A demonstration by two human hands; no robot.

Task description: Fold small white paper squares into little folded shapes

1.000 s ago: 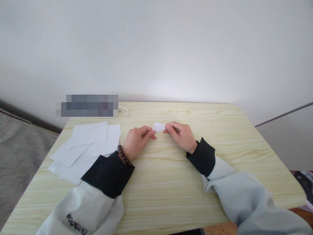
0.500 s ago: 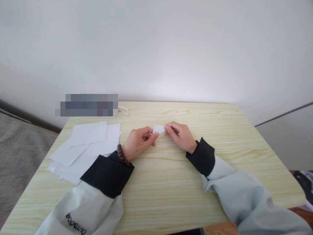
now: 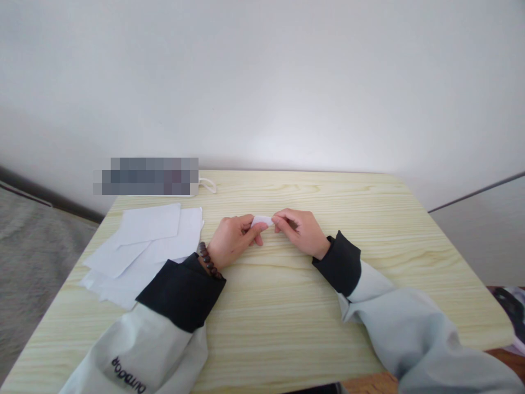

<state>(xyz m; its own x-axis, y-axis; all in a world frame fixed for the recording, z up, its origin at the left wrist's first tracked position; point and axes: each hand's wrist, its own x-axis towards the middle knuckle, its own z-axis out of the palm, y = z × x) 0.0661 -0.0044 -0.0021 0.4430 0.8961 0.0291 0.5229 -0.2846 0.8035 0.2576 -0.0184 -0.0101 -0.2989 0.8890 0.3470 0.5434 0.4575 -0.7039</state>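
Note:
A small folded piece of white paper [image 3: 262, 220] is held between my two hands, just above the wooden table [image 3: 287, 323]. My left hand [image 3: 232, 239] pinches its left side, with the thumb across the front. The fingertips of my right hand [image 3: 300, 231] grip the right end of the paper, thumb against forefinger. Part of the paper is hidden behind my left thumb. To the left of my left hand lie several loose sheets of white paper [image 3: 151, 223], overlapping in an untidy pile.
A blurred-out object [image 3: 151, 178] with a white cord loop [image 3: 208, 185] stands at the table's back left. Behind the table rises a white wall [image 3: 279, 82]. Grey fabric [image 3: 24, 284] shows beyond the left edge.
The paper between my hands shows a narrower, flatter shape and sits slightly lower. My right fingertips have moved a little left and down. The loose sheets are unmoved.

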